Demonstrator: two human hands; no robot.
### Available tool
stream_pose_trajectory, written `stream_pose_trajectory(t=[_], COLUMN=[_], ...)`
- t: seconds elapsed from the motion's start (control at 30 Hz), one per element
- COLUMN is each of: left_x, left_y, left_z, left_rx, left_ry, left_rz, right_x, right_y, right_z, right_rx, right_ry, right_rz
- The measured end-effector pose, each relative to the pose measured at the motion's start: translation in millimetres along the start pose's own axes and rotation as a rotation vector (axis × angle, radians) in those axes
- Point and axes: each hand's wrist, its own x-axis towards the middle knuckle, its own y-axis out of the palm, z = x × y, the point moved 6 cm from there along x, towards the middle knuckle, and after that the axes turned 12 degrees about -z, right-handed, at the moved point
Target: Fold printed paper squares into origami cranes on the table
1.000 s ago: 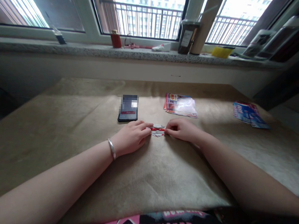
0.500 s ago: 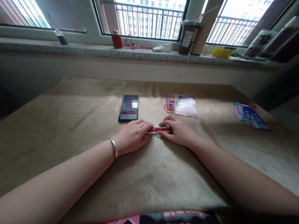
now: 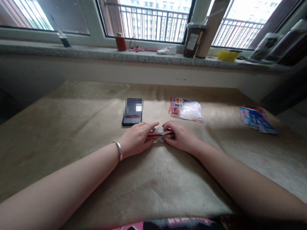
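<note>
Between my hands is a folded piece of printed paper, white with a red strip, low over the table. My left hand grips its left end, thumb on the near side and fingers on the far side. On the right end, my right hand is closed round the paper with curled fingers. Part of the paper is hidden under the fingers of both hands. A phone with a lit screen lies just beyond my left hand. Beyond my right hand rests a stack of colourful printed leaflets.
More blue and red leaflets lie at the right of the cloth-covered table. Along the granite windowsill stand a red container, a dark jar, a cardboard tube and a yellow item.
The paper has shifted slightly left and its folds have opened up, with more white showing in the middle. The fingers of both hands have changed position on it.
</note>
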Motion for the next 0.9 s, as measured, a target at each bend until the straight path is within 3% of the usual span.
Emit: stream_pose_trajectory(t=[0.23,0.4,0.6,0.9], left_x=[-2,-2,-2,2], left_y=[-1.6,-1.4,-8.5,-14.8], left_z=[7,10,7,-1], left_rx=[-0.179,-0.226,-0.233,-0.192], left_ry=[-0.096,-0.121,-0.082,0.018], left_rz=[-0.098,-0.156,-0.231,-0.206], right_x=[-3,-5,-3,1], right_y=[6,8,4,-2], right_z=[-2,3,6,10], right_rx=[0.157,0.305,0.310,0.281], right_ry=[0.186,0.231,0.221,0.119], right_rz=[-0.051,-0.057,-0.041,-0.053])
